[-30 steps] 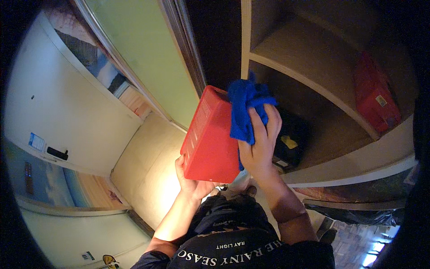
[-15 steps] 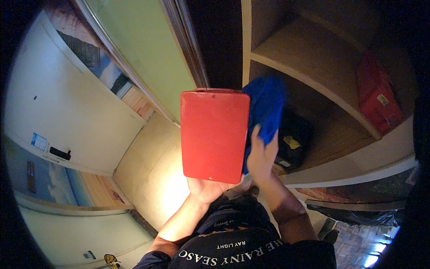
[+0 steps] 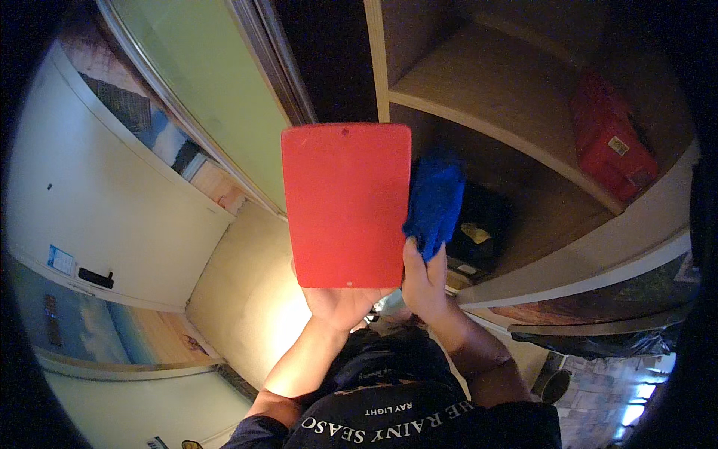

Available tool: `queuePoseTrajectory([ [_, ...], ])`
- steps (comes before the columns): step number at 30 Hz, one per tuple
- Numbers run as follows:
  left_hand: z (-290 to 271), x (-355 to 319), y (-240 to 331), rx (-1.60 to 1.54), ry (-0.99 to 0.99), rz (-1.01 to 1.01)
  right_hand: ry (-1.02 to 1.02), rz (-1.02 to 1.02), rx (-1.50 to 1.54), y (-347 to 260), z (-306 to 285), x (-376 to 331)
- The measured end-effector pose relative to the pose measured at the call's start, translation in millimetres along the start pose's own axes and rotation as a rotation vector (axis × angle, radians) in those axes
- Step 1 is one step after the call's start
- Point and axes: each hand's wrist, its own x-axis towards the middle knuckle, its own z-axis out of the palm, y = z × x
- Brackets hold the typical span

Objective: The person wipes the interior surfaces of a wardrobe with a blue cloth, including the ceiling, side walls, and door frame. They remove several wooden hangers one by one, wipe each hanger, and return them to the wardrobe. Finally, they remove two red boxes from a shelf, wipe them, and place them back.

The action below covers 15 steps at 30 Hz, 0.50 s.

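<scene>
Left hand [image 3: 340,303] fingers clamped on red board [image 3: 346,203], right hand [image 3: 424,277] gripping blue cloth [image 3: 435,198]

Red board [image 3: 346,203] held upright blocks view ahead; open shelf [image 3: 486,105] bay behind free; red case [image 3: 613,142] fills right end; black box [image 3: 479,232] below.

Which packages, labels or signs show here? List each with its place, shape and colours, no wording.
Red case: on the upper right shelf, boxy, with a small pale label on its face.
Black box: lower shelf, behind the blue cloth, with a yellowish patch on top.
Small sticker: on the white wall at far left, squarish, pale with blue.
No screens in view.
</scene>
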Motion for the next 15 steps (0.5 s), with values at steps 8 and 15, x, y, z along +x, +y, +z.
queuePoseTrajectory([
  [8, 7.8, 9.9, -33.6, 0.346, 0.135, 0.457, -0.241, -0.402, -0.612, 15.3, -19.8, -63.3],
  [15, -7.5, 11.8, -46.8, 0.284, 0.092, 0.298, -0.207, -0.582, -0.789, 19.2, -47.8, -53.4],
])
